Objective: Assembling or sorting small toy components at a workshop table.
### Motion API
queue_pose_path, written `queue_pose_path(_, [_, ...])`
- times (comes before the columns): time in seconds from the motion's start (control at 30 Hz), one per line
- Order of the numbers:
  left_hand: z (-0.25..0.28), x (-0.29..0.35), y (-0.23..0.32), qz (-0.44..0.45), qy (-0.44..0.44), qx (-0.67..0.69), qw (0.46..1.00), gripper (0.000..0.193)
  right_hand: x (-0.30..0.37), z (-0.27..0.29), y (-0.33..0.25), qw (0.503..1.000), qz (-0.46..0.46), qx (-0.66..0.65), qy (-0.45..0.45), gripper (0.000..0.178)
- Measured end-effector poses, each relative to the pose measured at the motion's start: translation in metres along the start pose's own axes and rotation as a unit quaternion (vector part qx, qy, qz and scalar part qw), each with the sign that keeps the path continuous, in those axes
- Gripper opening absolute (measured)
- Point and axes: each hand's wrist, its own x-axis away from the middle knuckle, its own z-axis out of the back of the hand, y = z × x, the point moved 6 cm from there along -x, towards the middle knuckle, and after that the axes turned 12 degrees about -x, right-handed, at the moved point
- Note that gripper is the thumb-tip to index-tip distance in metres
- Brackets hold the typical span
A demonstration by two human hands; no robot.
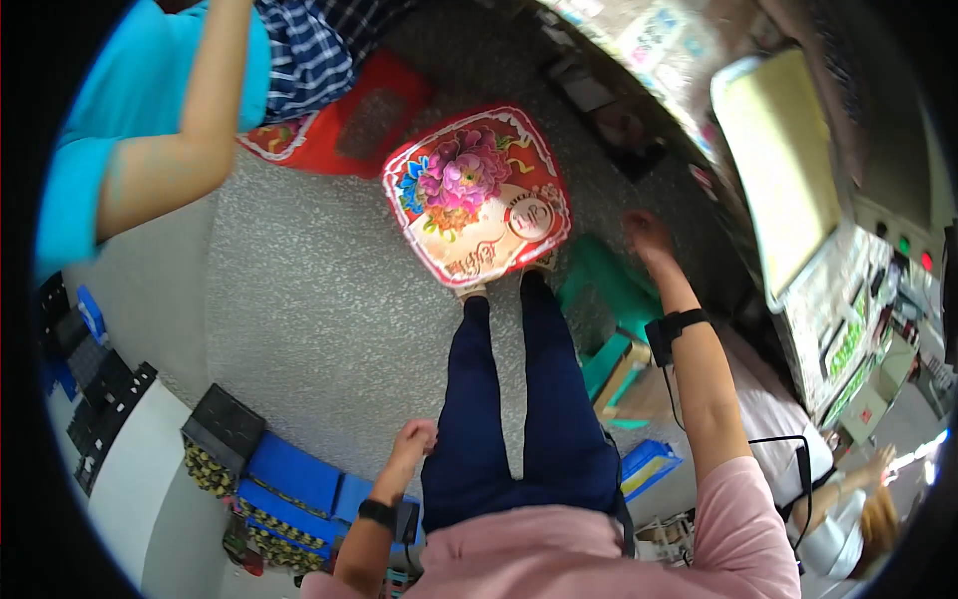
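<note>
My left hand [414,440] hangs beside my left thigh, its fingers curled in and nothing seen in them. My right hand [648,236] is stretched forward in the shadow by the workbench, above and beside a green plastic stool [611,290]; its fingers are dark and blurred, so their pose is unclear. Ahead of my feet stands a square red plastic stool [477,195] with a flower-printed top. Neither hand touches it. Black bands with cables sit on both my forearms.
At upper left a person in a teal shirt [150,90] sits on another red stool [374,115]. A workbench on the right bears a pale yellow framed panel [783,170] and a button box [898,240]. Blue bins [289,474] and a black crate [224,427] stand at lower left. Another person [838,519] is at lower right.
</note>
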Motion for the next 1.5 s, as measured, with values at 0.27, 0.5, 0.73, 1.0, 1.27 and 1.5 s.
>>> queue_pose_path(0.27, [-0.042,-0.088,0.009,-0.154,0.045,-0.022,0.987,0.020,-0.213,-0.071,0.074,0.997,0.005,0.015,0.069,0.025])
queue_pose_path(0.5, [-0.067,-0.118,0.095,-0.132,0.110,-0.054,0.984,0.012,-0.359,-0.039,0.131,0.950,0.246,0.161,0.105,0.023])
queue_pose_path(0.73, [-0.066,-0.149,0.122,-0.139,0.141,-0.096,0.975,0.006,-0.433,-0.018,0.115,0.870,0.309,0.366,0.116,0.025])
queue_pose_path(1.0, [-0.055,-0.156,0.115,-0.093,0.207,-0.017,0.974,0.011,-0.452,-0.063,0.124,0.903,0.283,0.321,0.041,0.041])
queue_pose_path(1.27, [-0.049,-0.160,0.117,-0.124,0.203,-0.037,0.971,0.022,-0.459,-0.066,0.144,0.861,0.226,0.447,0.091,0.040])
queue_pose_path(1.5, [-0.053,-0.151,0.121,-0.126,0.177,-0.020,0.976,0.014,-0.417,-0.047,0.154,0.923,0.265,0.256,0.111,0.029])
